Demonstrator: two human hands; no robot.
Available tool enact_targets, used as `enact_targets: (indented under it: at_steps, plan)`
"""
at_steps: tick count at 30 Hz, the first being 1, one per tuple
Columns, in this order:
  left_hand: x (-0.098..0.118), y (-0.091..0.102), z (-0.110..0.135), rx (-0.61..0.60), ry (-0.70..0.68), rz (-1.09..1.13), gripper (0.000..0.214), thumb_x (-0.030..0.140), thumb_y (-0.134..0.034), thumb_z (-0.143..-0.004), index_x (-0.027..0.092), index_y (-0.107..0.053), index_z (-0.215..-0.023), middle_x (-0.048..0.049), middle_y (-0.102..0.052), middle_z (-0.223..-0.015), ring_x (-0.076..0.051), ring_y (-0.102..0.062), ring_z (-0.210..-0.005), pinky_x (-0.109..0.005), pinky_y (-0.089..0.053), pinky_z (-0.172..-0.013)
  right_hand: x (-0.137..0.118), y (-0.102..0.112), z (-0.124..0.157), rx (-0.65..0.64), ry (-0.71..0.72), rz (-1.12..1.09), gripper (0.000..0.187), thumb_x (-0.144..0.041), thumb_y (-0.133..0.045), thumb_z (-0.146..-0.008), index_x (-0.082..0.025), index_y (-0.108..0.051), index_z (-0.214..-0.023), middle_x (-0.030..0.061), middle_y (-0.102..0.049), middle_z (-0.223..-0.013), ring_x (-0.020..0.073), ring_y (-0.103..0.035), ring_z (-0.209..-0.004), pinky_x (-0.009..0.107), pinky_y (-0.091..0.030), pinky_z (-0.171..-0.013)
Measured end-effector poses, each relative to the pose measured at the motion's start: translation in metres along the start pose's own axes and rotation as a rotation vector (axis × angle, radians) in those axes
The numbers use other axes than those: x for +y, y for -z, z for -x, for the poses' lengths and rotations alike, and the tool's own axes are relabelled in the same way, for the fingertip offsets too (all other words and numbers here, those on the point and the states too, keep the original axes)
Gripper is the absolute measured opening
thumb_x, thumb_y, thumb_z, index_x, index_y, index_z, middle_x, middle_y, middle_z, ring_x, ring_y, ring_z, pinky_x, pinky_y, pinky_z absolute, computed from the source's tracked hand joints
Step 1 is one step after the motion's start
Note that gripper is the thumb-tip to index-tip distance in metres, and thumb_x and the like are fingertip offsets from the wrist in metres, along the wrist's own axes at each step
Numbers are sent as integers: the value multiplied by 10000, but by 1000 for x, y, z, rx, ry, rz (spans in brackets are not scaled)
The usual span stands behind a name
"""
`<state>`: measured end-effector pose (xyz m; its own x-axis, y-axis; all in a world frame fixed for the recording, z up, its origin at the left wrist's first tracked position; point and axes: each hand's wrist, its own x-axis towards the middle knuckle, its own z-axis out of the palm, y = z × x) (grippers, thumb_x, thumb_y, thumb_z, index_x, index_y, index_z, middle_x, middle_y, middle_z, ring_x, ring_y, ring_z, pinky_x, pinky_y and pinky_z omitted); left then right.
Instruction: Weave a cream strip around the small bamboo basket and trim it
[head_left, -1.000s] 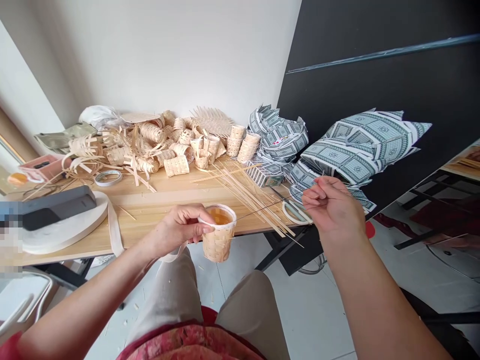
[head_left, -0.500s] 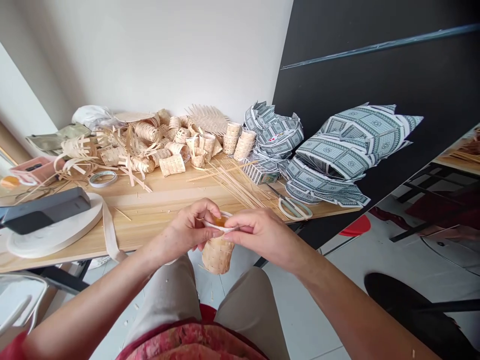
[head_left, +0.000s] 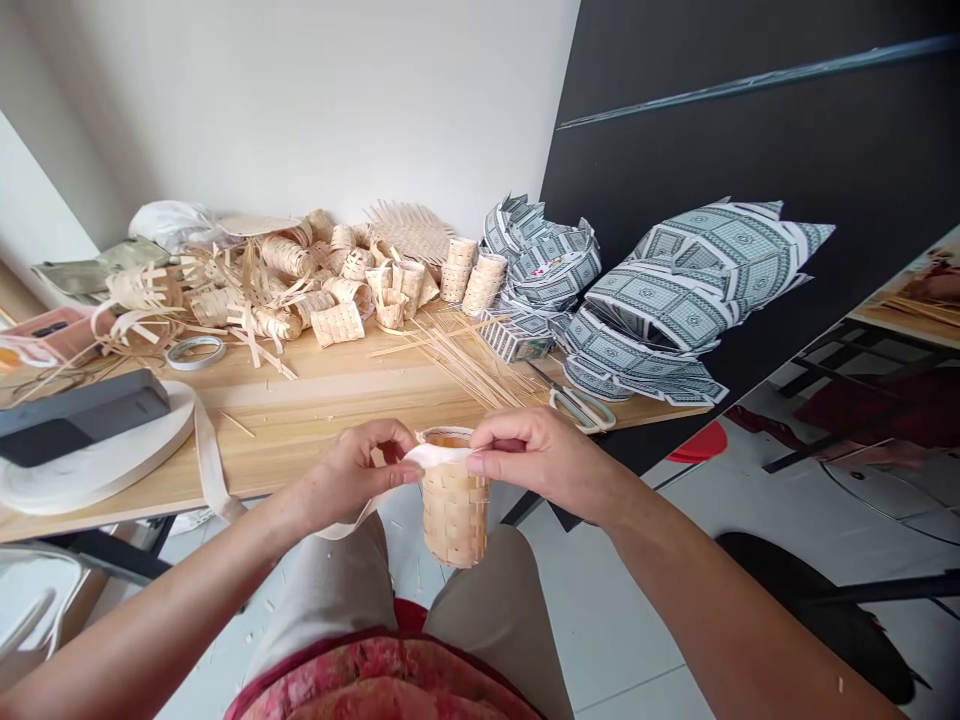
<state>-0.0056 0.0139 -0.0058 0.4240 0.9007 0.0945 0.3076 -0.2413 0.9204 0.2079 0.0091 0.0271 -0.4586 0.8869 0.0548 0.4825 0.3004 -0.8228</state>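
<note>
A small woven wood-strip basket [head_left: 455, 515] hangs upright between my hands, above my knees. White fabric tape [head_left: 437, 456] lies along the front of its rim. My left hand [head_left: 367, 462] pinches the tape at the basket's left, thumb and fingers pressed together. From there the tape drops toward my lap. My right hand [head_left: 525, 452] grips the basket's rim at the right, its thumb on the outside over the tape's end. The fingertips behind the rim are partly hidden.
A roll of white tape [head_left: 97, 465] lies at the table's left under a dark grey box-like object [head_left: 82, 415]. Several woven baskets [head_left: 337, 325] are heaped at the back. Thin strips [head_left: 465, 365], scissors [head_left: 583, 410] and folded-card pieces [head_left: 660, 300] lie to the right.
My left hand has moved left from the rim, drawing a stretch of tape across the front. The basket now sits slightly right and lower, more upright. The right hand has shifted a little right.
</note>
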Motion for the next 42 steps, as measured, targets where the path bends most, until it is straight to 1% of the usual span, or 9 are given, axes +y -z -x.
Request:
enact_targets:
  at_steps: [4, 6, 9, 14, 18, 21, 24, 31, 42]
  plan:
    - [0, 5, -4, -83, 132, 191, 217, 326, -648, -683, 131, -555, -685, 39, -485, -596, -55, -403, -519, -166, -321, -458, -2, 1, 3, 13, -13, 85, 215, -290, -553, -720, -151, -567, -557, -50, -387, -520, 73, -328, -517, 224, -223, -471]
    - [4, 9, -5, -123, 170, 260, 227, 326, -659, -680, 130, -546, -696, 36, -507, -597, -55, -431, -519, -162, -343, -465, 0, 2, 4, 12, -15, 104, 210, -285, -551, -723, -151, -567, -562, -57, -370, -510, 67, -314, -500, 222, -215, -461]
    - [10, 14, -6, -161, 149, 312, 228, 289, -671, -677, 132, -509, -706, 20, -556, -640, -63, -496, -565, -174, -400, -530, 3, 2, 5, 10, -6, 102, 211, -286, -551, -729, -152, -565, -566, -59, -373, -510, 65, -323, -502, 218, -215, -460]
    - [18, 16, -8, -216, 85, 298, 240, 288, -639, -720, 169, -467, -838, 46, -539, -594, -70, -479, -517, -177, -374, -494, 3, 2, 6, 5, 3, 75, 209, -275, -557, -731, -152, -566, -562, -62, -365, -509, 61, -310, -503, 215, -214, -460]
    - [18, 12, -10, -137, 4, 317, 227, 306, -659, -708, 154, -495, -749, 63, -445, -564, -44, -363, -482, -160, -275, -453, 2, 0, 6, 1, 17, 56, 223, -280, -557, -738, -151, -554, -557, -63, -363, -507, 58, -299, -496, 215, -211, -456]
    - [18, 7, -10, -76, 0, 364, 250, 308, -689, -680, 143, -501, -685, 62, -426, -561, -41, -324, -489, -163, -246, -455, 2, -2, 7, 34, 48, 46, 223, -283, -560, -740, -149, -560, -562, -60, -391, -507, 57, -301, -490, 214, -219, -455]
    - [20, 5, -10, -54, 12, 408, 245, 306, -714, -655, 135, -538, -660, 53, -451, -557, -48, -349, -514, -167, -264, -475, 2, -4, 9, 77, 66, 41, 215, -278, -569, -734, -147, -569, -565, -58, -390, -506, 56, -295, -484, 214, -216, -449]
    - [26, 6, -9, -81, 112, 469, 214, 275, -761, -594, 111, -651, -677, 0, -601, -634, -81, -501, -611, -192, -386, -590, 3, -7, 9, 84, 83, -9, 218, -285, -586, -730, -147, -566, -562, -54, -361, -516, 60, -288, -491, 216, -209, -445]
    - [25, 13, -11, -106, 80, 319, 161, 266, -699, -670, 123, -684, -742, -24, -646, -731, -110, -546, -687, -212, -421, -653, 6, -14, 5, 152, 99, 20, 217, -295, -564, -746, -150, -578, -586, -50, -328, -524, 67, -274, -494, 234, -186, -458]
